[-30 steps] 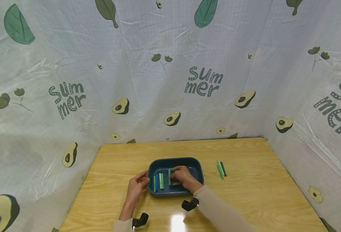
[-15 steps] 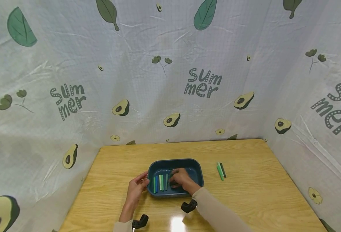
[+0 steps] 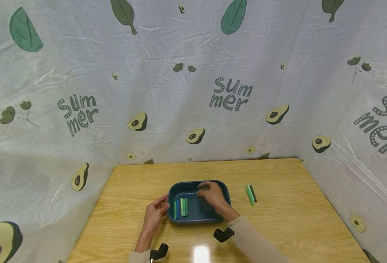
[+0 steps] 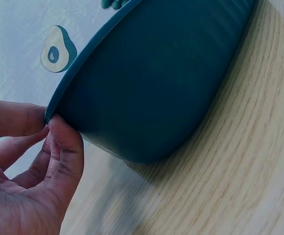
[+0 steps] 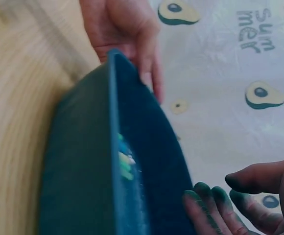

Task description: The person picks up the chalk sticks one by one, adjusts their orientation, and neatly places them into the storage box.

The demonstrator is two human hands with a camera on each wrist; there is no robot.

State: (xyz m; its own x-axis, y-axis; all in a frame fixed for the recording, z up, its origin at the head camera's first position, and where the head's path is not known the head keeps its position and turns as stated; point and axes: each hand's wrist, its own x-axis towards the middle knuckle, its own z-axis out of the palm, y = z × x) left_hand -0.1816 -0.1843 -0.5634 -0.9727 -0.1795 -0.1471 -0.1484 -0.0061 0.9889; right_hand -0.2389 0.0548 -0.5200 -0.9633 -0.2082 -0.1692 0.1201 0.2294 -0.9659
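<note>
Inside a dark blue plastic box, several chalk sticks in greens and blue lie side by side along the left part of the floor. My left hand pinches the left end of the box's rim between thumb and fingers; the left wrist view shows this hold close up. Over the back middle of the box hovers my right hand, its fingers bent loosely with nothing between them. Green dust stains the right fingertips in the right wrist view. There the chalk inside is blurred.
On the wooden table, to the right of the box, lie a green chalk stick and a dark one, with a pale one between them. A printed cloth hangs behind the table and along both sides.
My right hand slid a green chalk stick leftward against the others, let go of it, then rose toward the back of the box. The left hand stayed on the rim.
</note>
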